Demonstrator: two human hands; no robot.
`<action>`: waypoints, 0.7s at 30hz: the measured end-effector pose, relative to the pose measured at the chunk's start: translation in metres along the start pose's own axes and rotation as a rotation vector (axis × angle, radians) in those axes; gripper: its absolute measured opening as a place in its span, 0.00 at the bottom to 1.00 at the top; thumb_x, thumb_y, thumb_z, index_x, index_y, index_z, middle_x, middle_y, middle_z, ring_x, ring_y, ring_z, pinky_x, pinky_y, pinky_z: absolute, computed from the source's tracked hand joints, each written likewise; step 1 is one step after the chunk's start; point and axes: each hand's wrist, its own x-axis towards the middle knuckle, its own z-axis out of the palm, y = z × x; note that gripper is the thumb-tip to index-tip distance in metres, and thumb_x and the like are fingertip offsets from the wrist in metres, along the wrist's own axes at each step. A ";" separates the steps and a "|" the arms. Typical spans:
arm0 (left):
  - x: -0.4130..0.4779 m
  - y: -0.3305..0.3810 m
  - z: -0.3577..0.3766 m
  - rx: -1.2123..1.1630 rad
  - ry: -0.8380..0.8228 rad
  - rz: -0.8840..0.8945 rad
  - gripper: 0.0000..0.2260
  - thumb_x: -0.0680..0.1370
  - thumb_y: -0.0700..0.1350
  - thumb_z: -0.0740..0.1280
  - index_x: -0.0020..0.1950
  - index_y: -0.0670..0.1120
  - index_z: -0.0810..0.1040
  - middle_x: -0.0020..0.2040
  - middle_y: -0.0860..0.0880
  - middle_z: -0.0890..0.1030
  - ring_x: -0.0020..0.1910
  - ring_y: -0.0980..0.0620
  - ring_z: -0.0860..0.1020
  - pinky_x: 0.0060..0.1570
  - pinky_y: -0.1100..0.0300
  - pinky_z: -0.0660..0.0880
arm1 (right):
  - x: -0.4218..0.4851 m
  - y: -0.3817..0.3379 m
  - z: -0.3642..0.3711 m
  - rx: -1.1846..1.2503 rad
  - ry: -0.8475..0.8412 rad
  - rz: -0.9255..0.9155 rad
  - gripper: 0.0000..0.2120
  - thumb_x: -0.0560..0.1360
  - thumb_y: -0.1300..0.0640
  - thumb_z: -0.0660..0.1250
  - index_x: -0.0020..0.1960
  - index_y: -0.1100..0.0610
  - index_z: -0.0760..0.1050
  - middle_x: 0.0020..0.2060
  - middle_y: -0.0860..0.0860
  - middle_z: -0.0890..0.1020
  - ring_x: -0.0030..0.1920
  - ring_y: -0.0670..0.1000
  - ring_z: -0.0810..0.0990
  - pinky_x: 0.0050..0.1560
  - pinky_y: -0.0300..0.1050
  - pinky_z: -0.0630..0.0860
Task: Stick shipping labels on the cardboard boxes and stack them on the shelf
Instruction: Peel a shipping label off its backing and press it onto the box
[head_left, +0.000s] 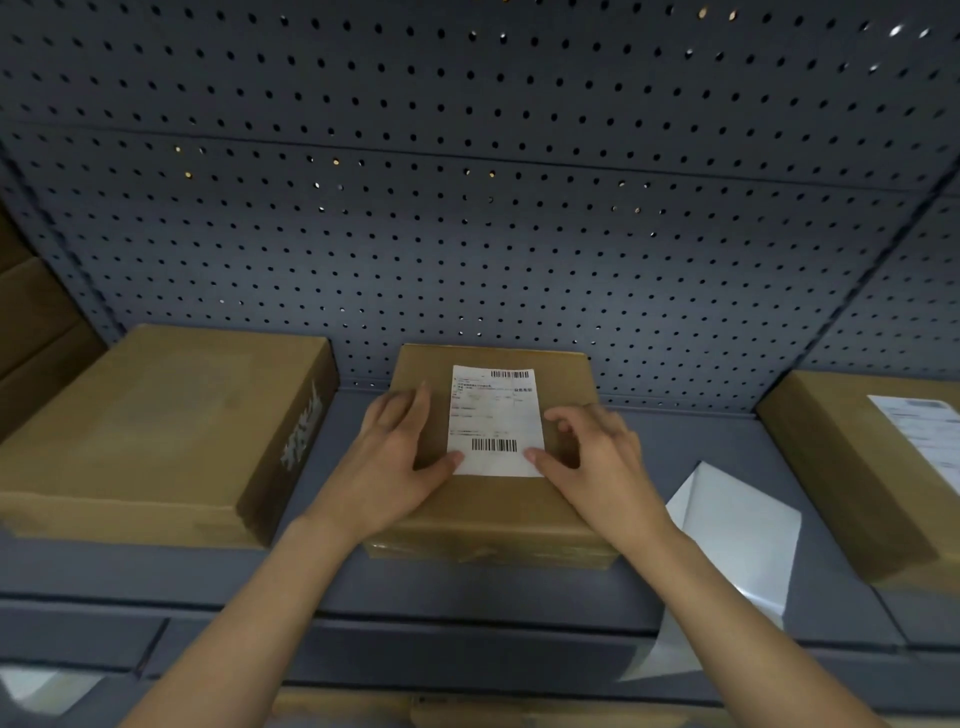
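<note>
Cardboard box (493, 509) sits mid-shelf (675, 452) against the pegboard (467, 208), and I see a white shipping label (496, 415) on its top: one barcode at the upper right, one near the bottom, the small print too blurred to read. My left hand (400, 447) lies flat beside the label, thumb on its lower-left corner. My right hand (597, 457) arches loosely, gripping nothing, thumb pressing the lower-right corner.

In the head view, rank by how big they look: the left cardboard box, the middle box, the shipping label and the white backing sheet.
1. left cardboard box
2. middle box
3. white backing sheet
4. shipping label
The sheet lies nearer the camera, so the last two are unsure.
</note>
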 end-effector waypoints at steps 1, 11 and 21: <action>0.000 -0.001 0.000 0.015 -0.005 -0.003 0.39 0.78 0.61 0.63 0.81 0.46 0.49 0.79 0.51 0.55 0.78 0.53 0.46 0.73 0.59 0.50 | -0.002 0.001 0.001 -0.012 -0.009 -0.023 0.21 0.74 0.43 0.71 0.63 0.49 0.74 0.56 0.46 0.76 0.60 0.50 0.71 0.60 0.46 0.64; 0.017 -0.001 0.002 0.080 -0.065 -0.126 0.39 0.74 0.69 0.60 0.79 0.50 0.55 0.77 0.52 0.54 0.75 0.44 0.49 0.74 0.48 0.57 | 0.018 0.005 0.003 -0.127 -0.047 0.004 0.23 0.73 0.34 0.66 0.60 0.47 0.74 0.58 0.45 0.71 0.60 0.50 0.66 0.56 0.42 0.57; 0.084 0.015 0.009 0.205 0.101 -0.328 0.28 0.77 0.66 0.61 0.66 0.46 0.68 0.63 0.42 0.65 0.62 0.38 0.64 0.61 0.45 0.68 | 0.089 0.012 0.020 -0.171 0.024 0.148 0.17 0.77 0.38 0.64 0.51 0.52 0.74 0.52 0.51 0.74 0.57 0.55 0.69 0.54 0.48 0.62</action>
